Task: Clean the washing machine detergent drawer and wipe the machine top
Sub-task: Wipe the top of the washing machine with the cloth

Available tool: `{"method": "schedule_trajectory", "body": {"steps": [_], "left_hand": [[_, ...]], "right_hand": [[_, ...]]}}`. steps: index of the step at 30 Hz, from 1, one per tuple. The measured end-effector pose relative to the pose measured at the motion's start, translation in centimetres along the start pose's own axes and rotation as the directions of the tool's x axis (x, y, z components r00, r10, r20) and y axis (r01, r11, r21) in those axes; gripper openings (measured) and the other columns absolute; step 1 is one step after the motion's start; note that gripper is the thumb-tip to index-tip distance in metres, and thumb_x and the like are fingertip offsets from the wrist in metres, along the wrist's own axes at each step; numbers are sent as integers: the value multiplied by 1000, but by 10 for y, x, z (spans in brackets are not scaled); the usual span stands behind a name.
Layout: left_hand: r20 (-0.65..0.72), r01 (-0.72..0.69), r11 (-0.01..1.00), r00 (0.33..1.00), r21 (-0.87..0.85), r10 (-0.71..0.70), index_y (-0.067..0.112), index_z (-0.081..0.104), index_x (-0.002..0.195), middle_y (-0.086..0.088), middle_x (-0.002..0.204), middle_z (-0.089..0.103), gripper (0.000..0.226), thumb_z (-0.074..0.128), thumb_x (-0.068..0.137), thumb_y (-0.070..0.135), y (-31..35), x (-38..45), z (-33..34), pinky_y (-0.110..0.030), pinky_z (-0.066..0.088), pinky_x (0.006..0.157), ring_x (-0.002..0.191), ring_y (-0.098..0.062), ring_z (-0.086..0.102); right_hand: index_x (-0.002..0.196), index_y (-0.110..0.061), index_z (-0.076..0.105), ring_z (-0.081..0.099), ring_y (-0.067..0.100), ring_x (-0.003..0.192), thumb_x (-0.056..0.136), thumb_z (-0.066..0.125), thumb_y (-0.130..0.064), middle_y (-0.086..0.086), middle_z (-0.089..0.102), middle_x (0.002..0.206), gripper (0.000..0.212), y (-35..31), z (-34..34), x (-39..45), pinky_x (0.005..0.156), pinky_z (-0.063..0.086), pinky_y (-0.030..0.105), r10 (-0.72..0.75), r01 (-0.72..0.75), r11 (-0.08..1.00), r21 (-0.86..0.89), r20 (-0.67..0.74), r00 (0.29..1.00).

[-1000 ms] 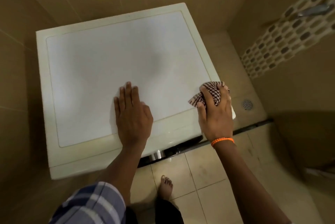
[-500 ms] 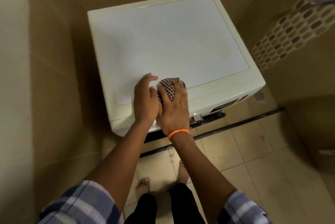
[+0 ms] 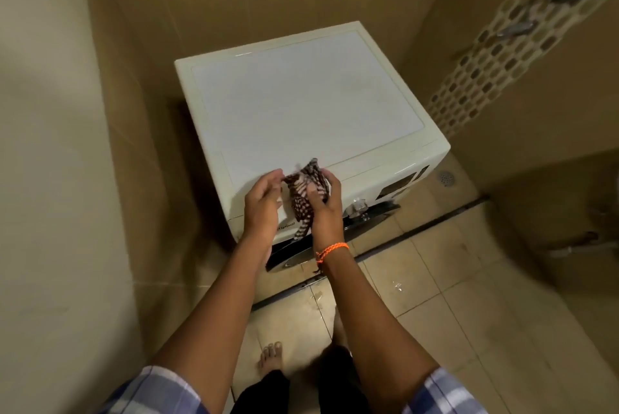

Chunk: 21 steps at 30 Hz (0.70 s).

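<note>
- A cream-white, box-shaped washing machine [image 3: 311, 105] with a pale flat top panel stands in a corner of beige tiled walls; every place below is given from it.
- The right hand [image 3: 324, 204] is above the machine's front edge, toward its left side, with its fingers [image 3: 333, 184] curled round a bunched brown-and-white checked cloth [image 3: 305, 197].
- The cloth is lifted clear of the top panel; its tail hangs down in front of the machine's upper front face.
- The left hand [image 3: 262, 204] is just left of the cloth, palm turned toward it. Its fingertips reach the cloth's upper edge; whether they pinch it or only touch, I cannot tell.
- An orange braided wristband [image 3: 330, 250] circles the right wrist, below the machine's front edge.
- A silver knob [image 3: 357, 205] sits on the machine's front face, right of the hands.
- A round metal floor drain [image 3: 446, 177] lies on the tiled floor beside the machine's right front corner.
- A bare foot [image 3: 269, 355] stands on the floor tiles in front of the machine.
</note>
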<state>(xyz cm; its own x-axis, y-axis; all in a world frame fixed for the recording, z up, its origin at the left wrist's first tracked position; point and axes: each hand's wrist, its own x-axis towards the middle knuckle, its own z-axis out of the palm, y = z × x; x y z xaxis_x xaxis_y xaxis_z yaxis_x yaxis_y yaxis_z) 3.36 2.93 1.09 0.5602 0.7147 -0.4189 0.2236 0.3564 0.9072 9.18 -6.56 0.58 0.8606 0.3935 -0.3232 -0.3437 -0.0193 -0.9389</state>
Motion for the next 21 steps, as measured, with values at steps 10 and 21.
{"method": "schedule_trajectory", "body": {"steps": [10, 21], "left_hand": [[443, 436, 900, 807, -1, -391, 17, 64, 134, -11, 126, 75, 46, 74, 96, 41, 18, -66, 74, -52, 59, 102, 117, -31, 72], [609, 332, 919, 690, 213, -391, 11, 70, 130, -13, 118, 79, 40, 80, 92, 19, 24, -119, 222, -54, 61, 98, 115, -34, 74]], "right_hand": [[134, -4, 65, 74, 34, 111, 104, 61, -42, 22, 74, 124, 49, -65, -105, -38, 67, 65, 37, 484, -416, 783, 463, -33, 875], [122, -3, 67, 75, 36, 100, 104, 53, -55, 25, 77, 109, 57, -137, -278, -76, 95, 60, 49, 520, -400, 766, 503, -119, 846]]}}
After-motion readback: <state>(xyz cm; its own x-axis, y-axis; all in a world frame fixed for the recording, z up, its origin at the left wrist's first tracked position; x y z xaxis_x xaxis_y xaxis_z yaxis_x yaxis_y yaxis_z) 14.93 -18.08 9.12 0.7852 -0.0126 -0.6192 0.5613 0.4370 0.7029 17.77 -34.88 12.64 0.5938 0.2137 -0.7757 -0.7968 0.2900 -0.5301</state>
